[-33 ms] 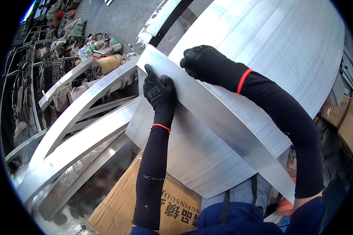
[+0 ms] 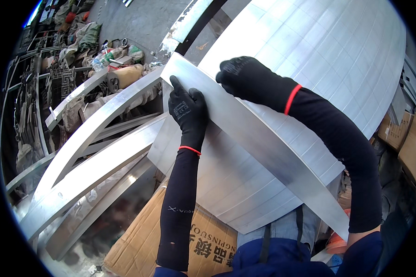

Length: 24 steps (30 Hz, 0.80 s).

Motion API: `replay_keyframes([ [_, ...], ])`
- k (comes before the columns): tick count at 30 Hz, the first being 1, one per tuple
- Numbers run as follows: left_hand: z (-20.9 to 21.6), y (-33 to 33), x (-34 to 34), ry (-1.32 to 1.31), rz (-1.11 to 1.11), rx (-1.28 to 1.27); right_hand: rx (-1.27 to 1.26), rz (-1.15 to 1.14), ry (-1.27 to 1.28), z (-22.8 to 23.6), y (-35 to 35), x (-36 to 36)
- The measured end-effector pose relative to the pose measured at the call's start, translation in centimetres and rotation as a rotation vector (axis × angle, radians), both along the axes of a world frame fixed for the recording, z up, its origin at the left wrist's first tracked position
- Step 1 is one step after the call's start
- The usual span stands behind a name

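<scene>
A long flat silver metal bar (image 2: 259, 136) runs slantwise over a large, gently curved silver sheet (image 2: 305, 51) scored with thin lines. My left hand (image 2: 188, 107), in a black glove, grips the bar near its far end, index finger stretched along its face and thumb beside it. On the bar's other side my right hand (image 2: 242, 76), gloved alike, is closed in a fist close to the bar's edge, above the sheet. Whatever that fist may hold is hidden by its fingers.
Curved metal rails (image 2: 92, 99) fan out at left. A cardboard box (image 2: 141, 235) lies below my left forearm, more cartons (image 2: 395, 129) stand at right. Bags and scrap (image 2: 90, 37) cover the far left floor. A worn white-edged beam (image 2: 182, 25) lies beyond the bar.
My right fist has shifted slightly right and a little nearer to me. The left hand, bar and sheet stay in place.
</scene>
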<state>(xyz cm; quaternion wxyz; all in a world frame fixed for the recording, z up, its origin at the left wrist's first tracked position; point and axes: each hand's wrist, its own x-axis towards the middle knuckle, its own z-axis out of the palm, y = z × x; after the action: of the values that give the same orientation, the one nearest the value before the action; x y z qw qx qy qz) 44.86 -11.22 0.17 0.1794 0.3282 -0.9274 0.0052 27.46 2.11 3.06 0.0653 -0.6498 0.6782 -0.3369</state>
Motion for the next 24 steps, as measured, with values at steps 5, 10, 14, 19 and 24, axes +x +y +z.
replay_keyframes([
  [5,0.7,0.3,0.0,-0.07,0.058,0.109,0.227,0.054,0.016,1.7,6.2,1.3],
  [10,0.6,0.3,-0.1,-0.088,0.063,0.163,0.275,0.094,-0.019,3.1,14.2,2.8],
  [14,-0.3,0.1,-0.2,-0.021,-0.021,0.029,0.415,0.12,-0.116,4.6,21.2,3.7],
  [19,-0.7,-1.1,1.4,-0.014,-0.049,0.06,0.527,-0.179,-0.39,8.2,28.7,3.3],
  [24,1.5,-2.7,-0.4,0.089,0.109,0.531,0.504,-0.798,-0.274,7.2,37.9,12.1],
])
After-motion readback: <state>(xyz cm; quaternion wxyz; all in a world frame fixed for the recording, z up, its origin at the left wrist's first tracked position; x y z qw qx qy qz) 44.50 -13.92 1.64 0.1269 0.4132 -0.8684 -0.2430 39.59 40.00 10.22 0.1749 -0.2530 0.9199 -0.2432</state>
